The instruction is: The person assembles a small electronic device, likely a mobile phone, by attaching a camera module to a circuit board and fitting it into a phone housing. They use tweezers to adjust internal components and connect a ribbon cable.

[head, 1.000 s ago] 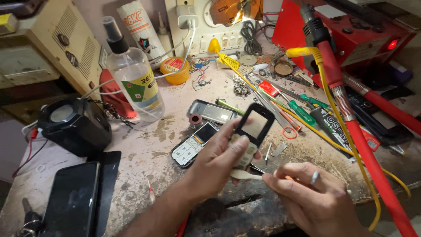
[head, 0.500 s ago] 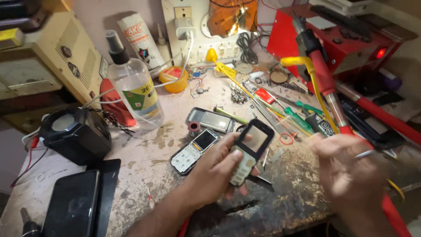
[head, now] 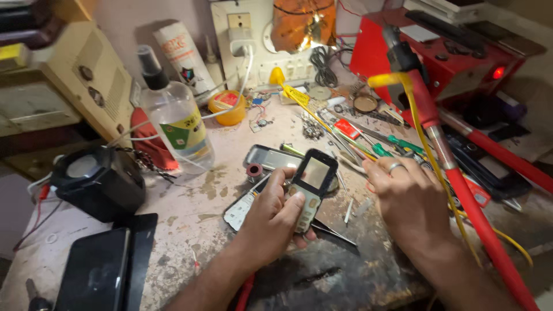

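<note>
Keypad phone (head: 309,187), dark-framed with a pale screen, sits upright in the left hand (head: 275,222), fingers wrapped round it and thumb on the keys, above the workbench (head: 190,222). Under it lies a second phone (head: 245,208). Beside it, the right hand (head: 410,198) reaches with loosely spread, empty fingers toward green-handled screwdrivers (head: 397,144).

Warm, fairly bright light falls from above and behind onto the stained pale table (head: 190,213), strongest near the shiny orange foil sheet (head: 302,23) on the back wall, which throws glare. Soft shadows sit under the left hand (head: 273,222) and right hand (head: 412,201). A small red indicator lamp (head: 499,72) glows. Wide-angle distortion bends the edges; the upper left corner and the red-and-yellow hose (head: 461,196) are blurred.
</note>
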